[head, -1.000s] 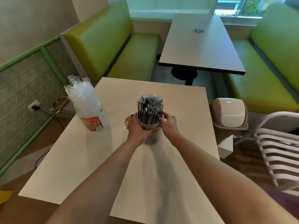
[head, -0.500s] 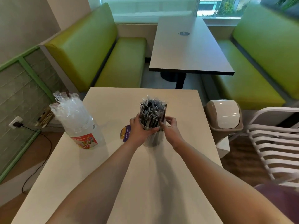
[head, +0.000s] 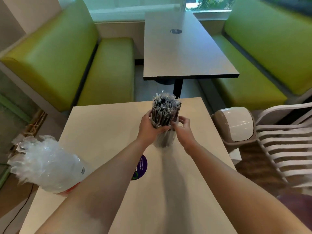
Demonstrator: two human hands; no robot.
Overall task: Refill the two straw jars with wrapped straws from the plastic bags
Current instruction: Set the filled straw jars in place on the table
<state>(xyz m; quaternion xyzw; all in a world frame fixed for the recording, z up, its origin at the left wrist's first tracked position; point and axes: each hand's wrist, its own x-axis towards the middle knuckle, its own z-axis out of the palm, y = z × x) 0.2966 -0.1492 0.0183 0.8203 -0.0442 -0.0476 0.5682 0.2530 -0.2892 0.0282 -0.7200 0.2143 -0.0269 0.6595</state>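
One jar [head: 164, 130] moved farther away, two hands' grip [head: 149, 127] unchanged.

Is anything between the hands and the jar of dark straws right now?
Nothing visible. The left hand is already wrapped around the jar of dark straws at its rim, and the right hand sits against its other side, fingers curled loosely at the rim. No object lies between them.

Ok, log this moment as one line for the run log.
left hand: grips black-straw jar | right hand: fingers at jar rim | jar: packed, upright on table | clear-straw jar: near left, untouched
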